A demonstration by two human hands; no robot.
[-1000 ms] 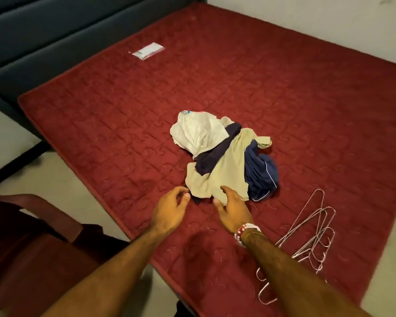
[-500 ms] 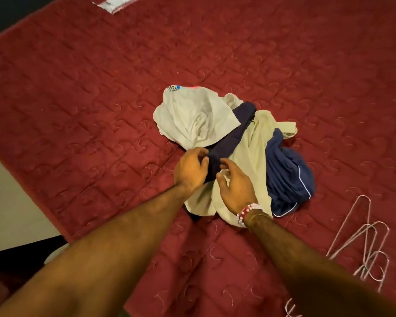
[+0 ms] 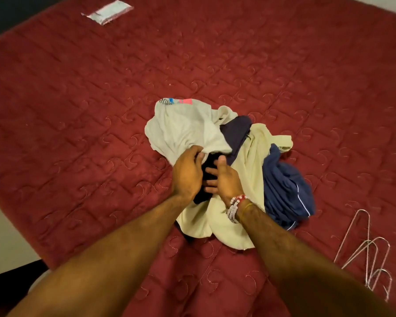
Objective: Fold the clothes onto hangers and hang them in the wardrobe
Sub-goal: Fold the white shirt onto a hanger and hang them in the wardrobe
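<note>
Heap of clothes [image 3: 249, 170] lies crumpled on a red quilted mattress [image 3: 89, 99], toward its near side, right of the middle. There are four pieces in the heap. A white shirt [image 3: 183, 129] with a coloured print at its far edge is on the left. A dark garment [image 3: 237, 131] runs out from under it. A cream garment [image 3: 254, 161] is spread through the centre and down to the near edge of the heap. A blue garment [image 3: 286, 191] with thin white piping is bunched on the right. All four overlap, none is laid flat, and none is on a hanger. Both hands are in at the heap's near-left side, close together. The left hand [image 3: 186, 173] is seen back up, its fingers curled down and gripping the dark garment just where the white shirt's hem overlaps it. The right hand [image 3: 224, 179] has its thumb raised and its fingers [image 3: 209, 184] laid across the same dark cloth, pointing toward the left hand. Cannot tell whether it has a hold or only rests there. There are beaded bracelets [image 3: 234, 207] on the right wrist. Wire hangers [image 3: 366, 255] lie in a loose stack to the right of the heap, apart from it, near the right side of the view. Left of the heap and beyond it is open mattress. The mattress's left edge runs on a slant, with pale floor [image 3: 7, 236] past it. A small white packet [image 3: 108, 12] lies well off at the far left, close to the far edge, where something dark [image 3: 7, 12] borders the mattress.
</note>
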